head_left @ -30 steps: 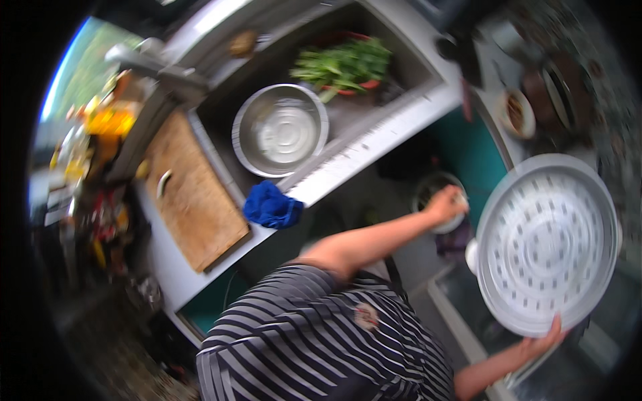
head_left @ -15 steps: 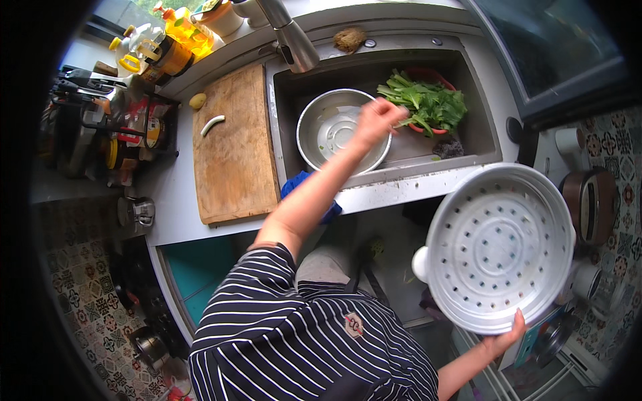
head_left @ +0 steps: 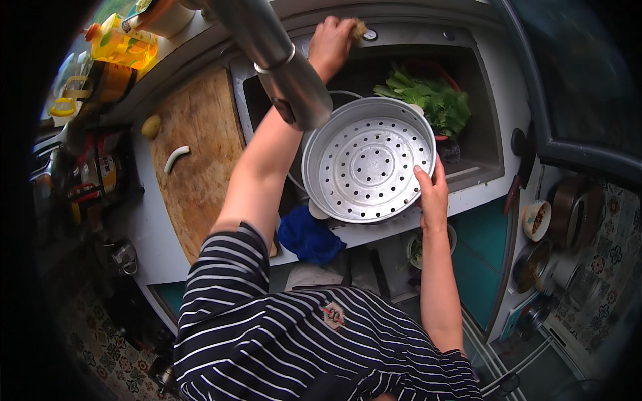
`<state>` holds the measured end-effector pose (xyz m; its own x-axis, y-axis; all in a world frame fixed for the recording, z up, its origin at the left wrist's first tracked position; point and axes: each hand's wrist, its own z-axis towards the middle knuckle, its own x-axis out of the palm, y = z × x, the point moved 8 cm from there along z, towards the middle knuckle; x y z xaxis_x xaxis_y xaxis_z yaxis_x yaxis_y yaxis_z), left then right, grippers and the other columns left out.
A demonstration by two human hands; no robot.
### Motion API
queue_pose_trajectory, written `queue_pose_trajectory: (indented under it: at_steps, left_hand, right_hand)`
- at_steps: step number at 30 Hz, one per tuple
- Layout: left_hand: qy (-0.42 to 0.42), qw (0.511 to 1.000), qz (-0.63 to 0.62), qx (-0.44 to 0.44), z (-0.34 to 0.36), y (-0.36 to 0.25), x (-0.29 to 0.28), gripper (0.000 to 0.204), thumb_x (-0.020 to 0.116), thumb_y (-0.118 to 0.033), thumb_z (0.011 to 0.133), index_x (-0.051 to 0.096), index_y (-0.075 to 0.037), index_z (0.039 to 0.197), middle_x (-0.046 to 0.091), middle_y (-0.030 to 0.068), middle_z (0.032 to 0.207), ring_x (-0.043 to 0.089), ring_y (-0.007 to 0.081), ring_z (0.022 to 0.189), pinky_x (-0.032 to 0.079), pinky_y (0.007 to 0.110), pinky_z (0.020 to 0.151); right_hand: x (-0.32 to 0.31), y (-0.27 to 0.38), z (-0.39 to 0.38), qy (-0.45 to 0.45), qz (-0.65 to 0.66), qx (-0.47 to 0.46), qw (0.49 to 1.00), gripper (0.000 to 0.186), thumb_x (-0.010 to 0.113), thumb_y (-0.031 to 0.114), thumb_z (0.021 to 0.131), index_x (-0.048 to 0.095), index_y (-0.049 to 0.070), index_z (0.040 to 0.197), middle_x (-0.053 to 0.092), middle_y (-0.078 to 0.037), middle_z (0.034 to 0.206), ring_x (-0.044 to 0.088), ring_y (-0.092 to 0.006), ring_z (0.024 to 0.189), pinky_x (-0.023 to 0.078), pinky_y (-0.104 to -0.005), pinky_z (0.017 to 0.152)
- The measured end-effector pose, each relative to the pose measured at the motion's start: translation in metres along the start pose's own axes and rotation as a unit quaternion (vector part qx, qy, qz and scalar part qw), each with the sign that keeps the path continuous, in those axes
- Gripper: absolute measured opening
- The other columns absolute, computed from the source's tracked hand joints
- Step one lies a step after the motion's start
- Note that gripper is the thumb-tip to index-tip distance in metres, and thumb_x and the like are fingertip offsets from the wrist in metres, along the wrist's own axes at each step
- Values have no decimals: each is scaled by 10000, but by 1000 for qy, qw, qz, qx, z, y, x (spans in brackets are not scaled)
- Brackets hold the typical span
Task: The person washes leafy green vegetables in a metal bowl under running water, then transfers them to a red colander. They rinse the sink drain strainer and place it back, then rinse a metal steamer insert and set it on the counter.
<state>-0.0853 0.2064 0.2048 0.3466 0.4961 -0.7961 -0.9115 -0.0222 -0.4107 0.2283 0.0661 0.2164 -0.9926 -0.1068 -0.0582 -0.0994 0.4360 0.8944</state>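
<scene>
Right hand [head_left: 433, 194] first: fingers curled over the near rim of the perforated metal steamer tray [head_left: 366, 167], thumb on the inside wall, clamped on it. That tray was hanging out beyond the counter edge half a second ago; now it sits over the sink [head_left: 485, 144], covering most of the steel bowl [head_left: 334, 95], of which only a thin arc of rim peeks out behind it.

Left hand [head_left: 332, 41] now: fingers closed round a small brownish scrubber [head_left: 360, 28] at the back ledge of the sink, just behind the basin. A moment ago that hand was down inside the sink by the bowl and the greens; it has gone up and away from them.

Outward from the sink: the leafy greens [head_left: 431, 100] lie in its far right part, just beyond the tray. The tap spout [head_left: 277, 63] reaches across its left side, over the left forearm. A blue cloth [head_left: 309, 237] is bunched on the counter at the sink's near left corner. The wooden chopping board [head_left: 197, 157] lies left of the sink, with a pale vegetable piece [head_left: 176, 158] on it.
</scene>
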Motion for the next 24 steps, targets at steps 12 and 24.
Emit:
queue_pose_trajectory:
  at_steps: [12,24]
  left_hand:
    - [233,872,-75,-423,-330,122,116,508,582,-371,761,501,-73,1164,595,203,1016,565,342,973,438,403,840]
    - [162,806,-157,-547,-263,48,138,385,538,-271,795,476,-29,1088,563,213,1038,550,406,949,437,452,837]
  right_hand:
    - [108,52,4,111,-505,-23,856,818,624,503,677,334,137,1348,480,-265,1095,543,-415,976,431,-424,857]
    - [102,-15,71,134,-472,-48,870,795,546,249,648,252,264,1386,449,-249,1160,507,-367,1047,392,-386,921]
